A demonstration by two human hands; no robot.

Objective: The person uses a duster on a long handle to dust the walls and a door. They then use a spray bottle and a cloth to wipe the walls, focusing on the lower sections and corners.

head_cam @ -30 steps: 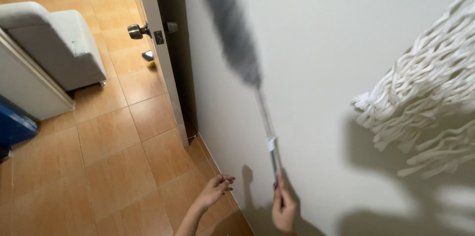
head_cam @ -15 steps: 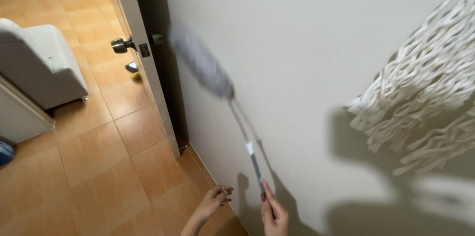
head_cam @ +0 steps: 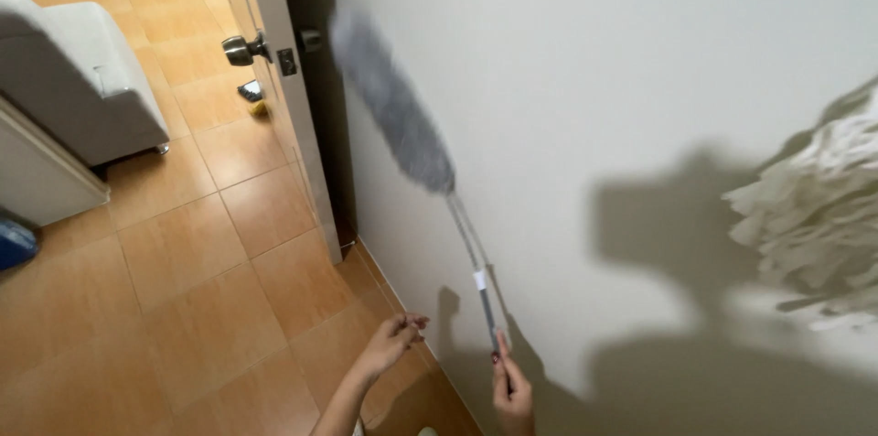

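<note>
My right hand [head_cam: 512, 390] grips the bottom of a thin grey handle of a long duster. Its fluffy grey head [head_cam: 391, 102] is blurred and lies against the pale wall [head_cam: 585, 79], close to the door frame. My left hand [head_cam: 395, 341] hangs free to the left of the handle, fingers loosely curled, holding nothing, above the tiled floor by the skirting.
An open door with a metal knob [head_cam: 241, 48] stands left of the duster. A grey armchair [head_cam: 82, 79] sits on the orange tile floor [head_cam: 201, 290] at the far left. A white knotted-cord wall hanging [head_cam: 819, 207] hangs at the right edge.
The duster head has swept down the wall and then a little to the right, nearer the door frame. My view has turned right and lower. Both hands stay low.
</note>
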